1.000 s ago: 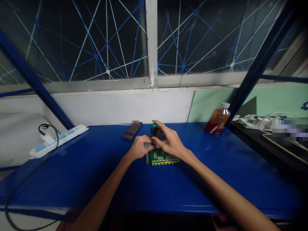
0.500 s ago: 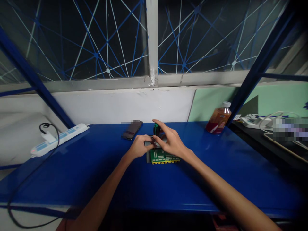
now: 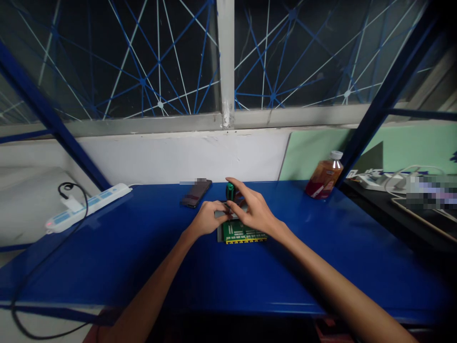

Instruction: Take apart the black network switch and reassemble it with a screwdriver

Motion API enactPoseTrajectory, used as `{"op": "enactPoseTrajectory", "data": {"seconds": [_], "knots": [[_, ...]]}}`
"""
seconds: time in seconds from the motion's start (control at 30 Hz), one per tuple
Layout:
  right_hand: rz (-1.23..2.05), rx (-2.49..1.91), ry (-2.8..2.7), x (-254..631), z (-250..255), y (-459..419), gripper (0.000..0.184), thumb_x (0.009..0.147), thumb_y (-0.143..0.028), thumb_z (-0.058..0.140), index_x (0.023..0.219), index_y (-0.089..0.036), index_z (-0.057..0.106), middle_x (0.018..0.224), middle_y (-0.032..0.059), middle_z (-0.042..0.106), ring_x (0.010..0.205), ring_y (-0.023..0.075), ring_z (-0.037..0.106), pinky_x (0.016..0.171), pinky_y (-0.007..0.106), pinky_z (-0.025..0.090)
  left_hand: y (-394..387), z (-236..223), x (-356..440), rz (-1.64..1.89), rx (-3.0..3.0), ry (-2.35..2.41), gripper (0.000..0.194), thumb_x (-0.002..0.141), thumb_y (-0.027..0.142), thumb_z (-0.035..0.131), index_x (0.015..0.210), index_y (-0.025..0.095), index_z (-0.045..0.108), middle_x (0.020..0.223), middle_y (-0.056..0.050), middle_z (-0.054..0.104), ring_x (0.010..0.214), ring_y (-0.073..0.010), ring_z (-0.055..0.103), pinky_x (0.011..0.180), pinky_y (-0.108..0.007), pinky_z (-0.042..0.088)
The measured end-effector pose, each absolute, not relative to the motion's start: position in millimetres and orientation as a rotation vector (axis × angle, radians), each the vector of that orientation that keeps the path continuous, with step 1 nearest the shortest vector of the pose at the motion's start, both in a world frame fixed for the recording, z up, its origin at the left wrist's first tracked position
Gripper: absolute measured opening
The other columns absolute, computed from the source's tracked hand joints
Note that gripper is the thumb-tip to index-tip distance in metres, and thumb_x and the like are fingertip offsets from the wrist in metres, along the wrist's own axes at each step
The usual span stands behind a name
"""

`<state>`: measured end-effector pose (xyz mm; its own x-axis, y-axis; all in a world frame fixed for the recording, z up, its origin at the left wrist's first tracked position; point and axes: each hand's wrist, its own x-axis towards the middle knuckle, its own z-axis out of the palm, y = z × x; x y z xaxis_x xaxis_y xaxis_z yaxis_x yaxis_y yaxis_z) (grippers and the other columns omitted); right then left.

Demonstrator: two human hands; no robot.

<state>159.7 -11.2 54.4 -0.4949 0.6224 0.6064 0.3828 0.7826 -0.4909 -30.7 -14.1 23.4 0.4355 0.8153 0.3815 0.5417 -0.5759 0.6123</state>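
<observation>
A screwdriver with a green and black handle [image 3: 230, 192] stands nearly upright over a green circuit board [image 3: 243, 231], which has a yellow strip along its near edge. My right hand [image 3: 259, 209] is curled about the handle, its index finger beside the top and its thumb lower down. Thumb and forefinger of my left hand [image 3: 207, 216] come together at the thin shaft just below the handle. The screwdriver's tip is hidden behind the fingers. Both hands cover the far part of the board, where a grey piece partly shows.
A dark phone [image 3: 196, 193] lies behind my left hand on the blue table [image 3: 160, 267]. On the left is a white power strip [image 3: 89, 208] with a black cable. A drink bottle [image 3: 324, 175] stands at the back right, near a blue post and white cables.
The screwdriver handle has turned and shifted slightly left, now showing more green. Both hands stay in nearly the same place, and the board has not visibly moved.
</observation>
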Motion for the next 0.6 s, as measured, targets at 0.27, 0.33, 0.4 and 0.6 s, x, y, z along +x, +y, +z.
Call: {"op": "enactPoseTrajectory", "data": {"seconds": [0.27, 0.33, 0.4, 0.6], "knots": [[0.378, -0.747, -2.149, 159.3, 53.9, -11.2, 0.059, 0.088, -0.032, 0.043, 0.144, -0.024, 0.029, 0.112, 0.0072, 0.061, 0.081, 0.0196, 0.061, 0.072, 0.037, 0.05, -14.5, 23.6, -30.3, 0.953, 2.315, 1.171, 0.011, 0.078, 0.023, 0.065, 0.081, 0.018, 0.075, 0.083, -0.004, 0.072, 0.081, -0.0194, 0.064, 0.076, -0.03, 0.047], [0.378, -0.746, -2.151, 159.4, 54.0, -11.4, 0.059, 0.088, -0.032, 0.043, 0.144, -0.024, 0.029, 0.113, 0.0072, 0.061, 0.082, 0.0198, 0.061, 0.072, 0.037, 0.05, -14.3, 23.4, -29.9, 0.962, 2.314, 1.164, 0.012, 0.079, 0.022, 0.064, 0.082, 0.019, 0.075, 0.081, -0.003, 0.072, 0.08, -0.0189, 0.064, 0.076, -0.03, 0.047], [0.376, -0.741, -2.155, 159.6, 54.3, -11.7, 0.058, 0.088, -0.032, 0.043, 0.144, -0.024, 0.029, 0.114, 0.0071, 0.06, 0.083, 0.0196, 0.061, 0.073, 0.036, 0.05, -14.3, 23.6, -29.9, 0.95, 2.305, 1.131, 0.014, 0.081, 0.021, 0.062, 0.085, 0.02, 0.075, 0.083, -0.003, 0.072, 0.081, -0.0184, 0.065, 0.077, -0.03, 0.047], [0.374, -0.756, -2.16, 159.9, 54.7, -12.1, 0.057, 0.089, -0.032, 0.043, 0.144, -0.023, 0.03, 0.109, 0.007, 0.061, 0.079, 0.0185, 0.06, 0.071, 0.035, 0.05, -13.3, 22.3, -31.5, 0.954, 2.32, 1.082, 0.012, 0.081, 0.021, 0.064, 0.085, 0.019, 0.075, 0.087, -0.004, 0.072, 0.085, -0.0187, 0.064, 0.079, -0.029, 0.047]]}}
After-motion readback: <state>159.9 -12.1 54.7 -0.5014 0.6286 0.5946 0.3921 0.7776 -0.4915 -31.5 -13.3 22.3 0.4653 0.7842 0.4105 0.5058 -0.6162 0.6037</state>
